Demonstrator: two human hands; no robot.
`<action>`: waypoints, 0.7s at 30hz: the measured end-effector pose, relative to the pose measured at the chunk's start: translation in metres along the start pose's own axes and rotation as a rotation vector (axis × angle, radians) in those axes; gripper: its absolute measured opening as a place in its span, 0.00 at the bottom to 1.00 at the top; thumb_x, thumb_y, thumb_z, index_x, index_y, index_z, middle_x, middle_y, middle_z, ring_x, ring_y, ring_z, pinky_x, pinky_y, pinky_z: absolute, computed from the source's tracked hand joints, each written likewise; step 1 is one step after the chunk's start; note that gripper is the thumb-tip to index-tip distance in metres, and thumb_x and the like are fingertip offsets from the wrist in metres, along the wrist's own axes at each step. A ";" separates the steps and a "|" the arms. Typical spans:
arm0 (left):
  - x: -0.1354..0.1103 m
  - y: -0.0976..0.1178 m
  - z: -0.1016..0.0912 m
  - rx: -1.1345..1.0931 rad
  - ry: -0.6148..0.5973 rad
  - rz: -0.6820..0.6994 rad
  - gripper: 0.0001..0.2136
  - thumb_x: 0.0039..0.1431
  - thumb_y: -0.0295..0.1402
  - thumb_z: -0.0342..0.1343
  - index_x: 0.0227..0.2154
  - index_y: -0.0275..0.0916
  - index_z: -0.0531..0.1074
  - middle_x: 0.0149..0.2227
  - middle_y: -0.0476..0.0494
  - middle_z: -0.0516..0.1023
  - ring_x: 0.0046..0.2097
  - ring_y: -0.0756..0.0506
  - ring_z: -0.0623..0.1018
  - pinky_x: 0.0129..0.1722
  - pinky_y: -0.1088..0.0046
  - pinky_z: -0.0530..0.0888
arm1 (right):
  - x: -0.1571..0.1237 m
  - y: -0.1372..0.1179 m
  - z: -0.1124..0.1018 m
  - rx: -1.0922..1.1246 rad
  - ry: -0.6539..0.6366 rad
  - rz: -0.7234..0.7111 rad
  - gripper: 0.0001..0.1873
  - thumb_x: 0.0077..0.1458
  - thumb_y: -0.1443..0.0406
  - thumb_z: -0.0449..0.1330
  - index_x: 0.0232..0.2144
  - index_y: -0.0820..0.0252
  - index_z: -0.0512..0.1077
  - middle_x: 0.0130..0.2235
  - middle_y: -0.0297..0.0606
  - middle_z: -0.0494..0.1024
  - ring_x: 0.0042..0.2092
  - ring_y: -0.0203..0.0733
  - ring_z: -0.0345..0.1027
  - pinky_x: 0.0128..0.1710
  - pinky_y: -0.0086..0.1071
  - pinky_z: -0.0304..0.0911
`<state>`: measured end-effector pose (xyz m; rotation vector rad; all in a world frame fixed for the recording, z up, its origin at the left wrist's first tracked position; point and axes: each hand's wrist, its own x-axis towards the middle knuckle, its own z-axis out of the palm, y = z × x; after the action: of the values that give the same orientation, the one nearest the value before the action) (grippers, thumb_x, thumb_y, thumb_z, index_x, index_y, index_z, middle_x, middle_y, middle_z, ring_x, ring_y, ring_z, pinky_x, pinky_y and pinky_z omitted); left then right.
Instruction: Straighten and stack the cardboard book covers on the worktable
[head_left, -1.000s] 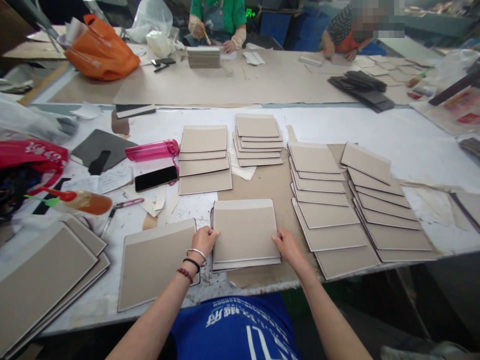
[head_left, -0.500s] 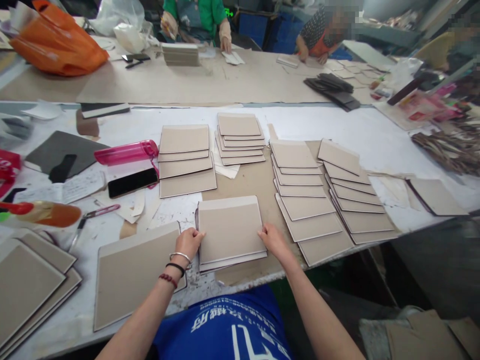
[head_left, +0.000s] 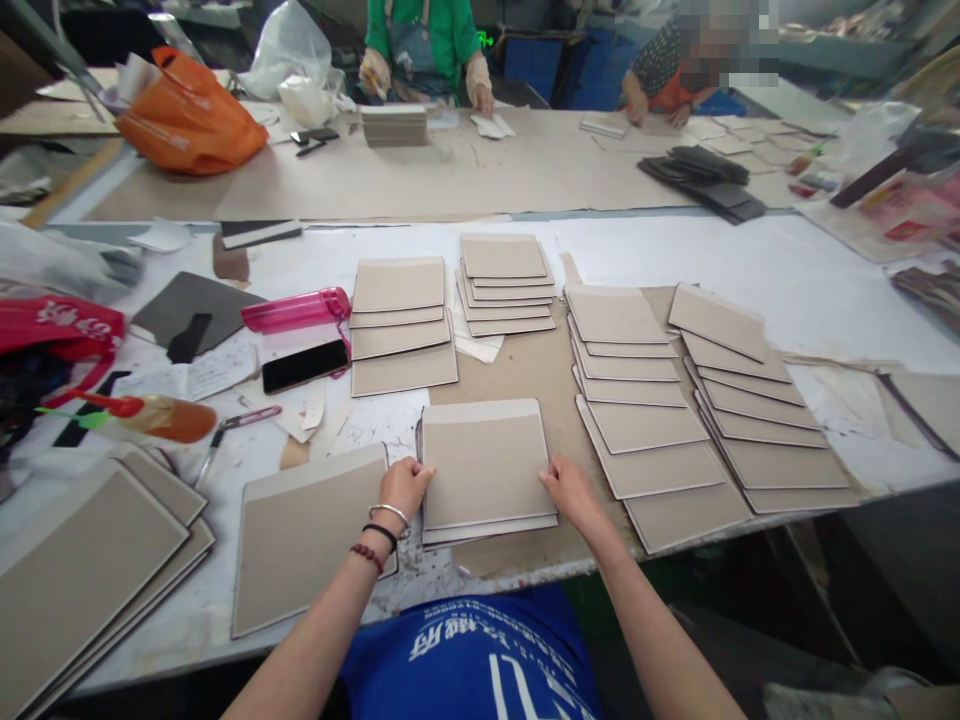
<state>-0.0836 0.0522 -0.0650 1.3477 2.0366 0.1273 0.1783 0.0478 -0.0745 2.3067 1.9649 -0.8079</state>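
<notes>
A small stack of beige rectangular panels with dark edges (head_left: 484, 465) lies at the table's near edge, directly before me. My left hand (head_left: 406, 487) pinches the left side of the top panel, thumb on its face. On the opposite side, my right hand (head_left: 568, 488) grips the right edge between thumb and fingers. The lower panels stick out slightly below the top one. A larger beige panel (head_left: 307, 535) lies flat to the left, partly behind my left wrist. Overlapping rows of similar panels (head_left: 637, 425) spread to the right.
Further panels (head_left: 397, 285) lie beyond the stack. On the left are a black phone (head_left: 306, 367), a pink case (head_left: 296, 311), an orange-brown bottle (head_left: 176, 418) and large panels (head_left: 82, 560). Across the far table (head_left: 450, 185), two people work near an orange bag (head_left: 195, 125).
The camera view has swung a little left, so everything sits further right. Both hands keep their hold on the top panel's sides, with no clear movement against the stack.
</notes>
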 end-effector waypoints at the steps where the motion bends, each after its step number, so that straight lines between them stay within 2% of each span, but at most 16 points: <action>1: 0.000 0.000 0.000 0.000 0.002 -0.001 0.10 0.49 0.35 0.50 0.16 0.38 0.64 0.22 0.48 0.73 0.28 0.49 0.70 0.27 0.76 0.60 | 0.000 -0.001 0.000 -0.011 -0.004 0.000 0.06 0.50 0.67 0.54 0.22 0.61 0.62 0.24 0.32 0.64 0.28 0.34 0.56 0.28 0.26 0.47; 14: -0.002 0.001 0.002 0.050 0.046 -0.013 0.10 0.50 0.36 0.50 0.20 0.36 0.67 0.22 0.45 0.71 0.28 0.47 0.71 0.28 0.74 0.63 | 0.000 -0.003 0.000 -0.023 -0.011 0.023 0.04 0.50 0.67 0.54 0.25 0.62 0.64 0.27 0.35 0.67 0.31 0.36 0.59 0.29 0.27 0.49; 17: -0.006 0.002 0.003 0.085 0.092 0.024 0.09 0.51 0.34 0.49 0.26 0.33 0.69 0.27 0.41 0.71 0.33 0.45 0.71 0.32 0.72 0.66 | -0.001 -0.004 -0.001 0.006 -0.012 0.033 0.03 0.50 0.67 0.54 0.26 0.62 0.64 0.28 0.35 0.68 0.32 0.36 0.60 0.30 0.27 0.50; 19: -0.010 0.003 0.005 0.108 0.128 0.061 0.11 0.52 0.34 0.49 0.34 0.32 0.69 0.33 0.38 0.71 0.38 0.43 0.71 0.37 0.68 0.67 | -0.002 -0.005 -0.001 0.017 -0.014 0.044 0.03 0.50 0.67 0.54 0.26 0.62 0.65 0.29 0.36 0.68 0.32 0.37 0.61 0.30 0.27 0.50; 21: -0.014 0.004 0.011 0.162 0.215 0.152 0.15 0.52 0.31 0.48 0.44 0.35 0.67 0.39 0.36 0.69 0.44 0.40 0.69 0.43 0.63 0.67 | -0.001 -0.004 0.000 0.018 -0.011 0.044 0.02 0.50 0.68 0.55 0.26 0.62 0.65 0.29 0.37 0.69 0.32 0.37 0.60 0.30 0.27 0.50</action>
<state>-0.0712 0.0391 -0.0649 1.6526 2.1571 0.1854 0.1743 0.0475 -0.0722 2.3408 1.9032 -0.8368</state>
